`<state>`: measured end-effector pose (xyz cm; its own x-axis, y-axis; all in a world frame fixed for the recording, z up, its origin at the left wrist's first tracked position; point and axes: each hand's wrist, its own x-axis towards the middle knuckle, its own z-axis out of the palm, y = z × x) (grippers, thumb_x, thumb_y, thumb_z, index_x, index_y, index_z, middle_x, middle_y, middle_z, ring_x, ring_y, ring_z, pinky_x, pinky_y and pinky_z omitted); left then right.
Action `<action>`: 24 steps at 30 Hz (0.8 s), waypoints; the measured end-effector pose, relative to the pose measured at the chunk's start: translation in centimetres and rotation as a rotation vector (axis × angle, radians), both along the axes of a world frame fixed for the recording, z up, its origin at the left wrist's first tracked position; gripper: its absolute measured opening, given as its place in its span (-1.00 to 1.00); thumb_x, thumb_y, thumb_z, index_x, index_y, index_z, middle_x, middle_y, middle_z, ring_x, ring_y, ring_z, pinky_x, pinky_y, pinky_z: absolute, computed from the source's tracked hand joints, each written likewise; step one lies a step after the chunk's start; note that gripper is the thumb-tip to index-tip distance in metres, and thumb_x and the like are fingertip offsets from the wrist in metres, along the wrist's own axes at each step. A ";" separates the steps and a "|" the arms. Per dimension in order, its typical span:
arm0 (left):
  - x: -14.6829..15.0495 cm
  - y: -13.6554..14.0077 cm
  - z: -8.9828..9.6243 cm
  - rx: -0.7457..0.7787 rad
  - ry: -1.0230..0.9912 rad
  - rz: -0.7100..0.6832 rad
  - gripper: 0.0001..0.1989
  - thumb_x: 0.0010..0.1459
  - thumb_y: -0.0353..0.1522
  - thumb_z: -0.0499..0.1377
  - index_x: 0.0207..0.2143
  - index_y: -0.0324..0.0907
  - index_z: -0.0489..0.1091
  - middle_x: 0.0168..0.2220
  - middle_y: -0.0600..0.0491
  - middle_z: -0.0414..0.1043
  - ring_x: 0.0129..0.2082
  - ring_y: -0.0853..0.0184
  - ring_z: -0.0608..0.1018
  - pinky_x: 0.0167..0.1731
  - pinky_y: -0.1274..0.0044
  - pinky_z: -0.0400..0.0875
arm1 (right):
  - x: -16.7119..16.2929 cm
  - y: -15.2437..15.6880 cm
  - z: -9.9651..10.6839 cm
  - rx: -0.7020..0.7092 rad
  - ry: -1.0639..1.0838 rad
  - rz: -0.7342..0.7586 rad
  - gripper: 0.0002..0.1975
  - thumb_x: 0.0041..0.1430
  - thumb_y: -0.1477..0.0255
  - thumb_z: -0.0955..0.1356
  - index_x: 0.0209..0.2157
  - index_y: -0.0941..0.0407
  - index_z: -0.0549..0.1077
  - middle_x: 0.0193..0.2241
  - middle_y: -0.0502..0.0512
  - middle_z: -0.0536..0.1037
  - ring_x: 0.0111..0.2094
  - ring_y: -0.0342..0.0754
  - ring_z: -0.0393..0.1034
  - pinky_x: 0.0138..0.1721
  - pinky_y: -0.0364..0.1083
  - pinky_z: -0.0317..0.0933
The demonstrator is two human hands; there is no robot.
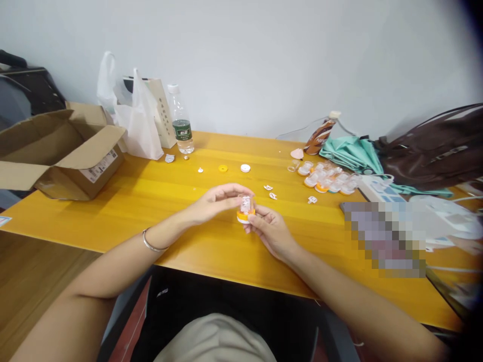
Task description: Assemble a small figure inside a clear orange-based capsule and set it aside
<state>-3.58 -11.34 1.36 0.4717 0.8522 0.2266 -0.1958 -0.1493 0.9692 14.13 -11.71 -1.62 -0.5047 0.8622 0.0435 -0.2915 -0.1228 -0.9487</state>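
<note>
My right hand [268, 229] holds a small toy capsule [245, 209] with a clear dome and an orange base, just above the yellow table [151, 201]. My left hand [219, 200] curls over the dome from the left, fingertips touching its top. A silver bracelet circles my left wrist. Beyond my hands lie small white pieces [270, 191], a yellow ring [223, 168] and a white round cap [245, 168].
A cluster of similar clear capsules [327, 179] lies at the right. An open cardboard box [56, 148] sits far left, with white plastic bags [138, 120] and a water bottle [180, 120] behind. A teal cloth [350, 153], brown bag [433, 146] and power strip [381, 190] fill the right side.
</note>
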 end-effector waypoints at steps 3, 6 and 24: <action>0.0 -0.1 0.2 0.012 0.011 -0.019 -0.59 0.13 -0.15 0.08 -0.04 -0.18 0.36 0.01 -0.12 0.34 0.03 0.17 0.36 0.00 0.34 0.22 | 0.0 0.0 0.0 0.006 0.002 0.003 -0.80 -0.09 0.31 0.44 -0.42 0.14 0.49 -0.55 -0.03 0.45 -0.56 -0.23 0.25 -0.48 -0.19 0.16; 0.1 -0.3 0.2 0.080 0.031 0.085 -0.56 0.01 -0.29 0.24 -0.02 -0.14 0.32 -0.14 -0.05 0.42 -0.13 0.28 0.46 -0.11 0.44 0.31 | 0.0 -0.1 0.2 0.012 0.007 0.010 -0.81 -0.09 0.30 0.43 -0.45 0.13 0.48 -0.56 -0.04 0.43 -0.56 -0.22 0.24 -0.48 -0.18 0.16; 0.0 -0.1 -0.1 0.060 -0.096 0.030 -0.62 0.05 -0.38 0.21 -0.05 -0.14 0.25 -0.08 -0.08 0.39 -0.09 0.27 0.45 -0.15 0.46 0.33 | 0.0 -0.1 0.4 0.001 0.027 0.025 -0.79 -0.11 0.29 0.45 -0.43 0.13 0.50 -0.57 -0.04 0.44 -0.56 -0.23 0.24 -0.49 -0.20 0.15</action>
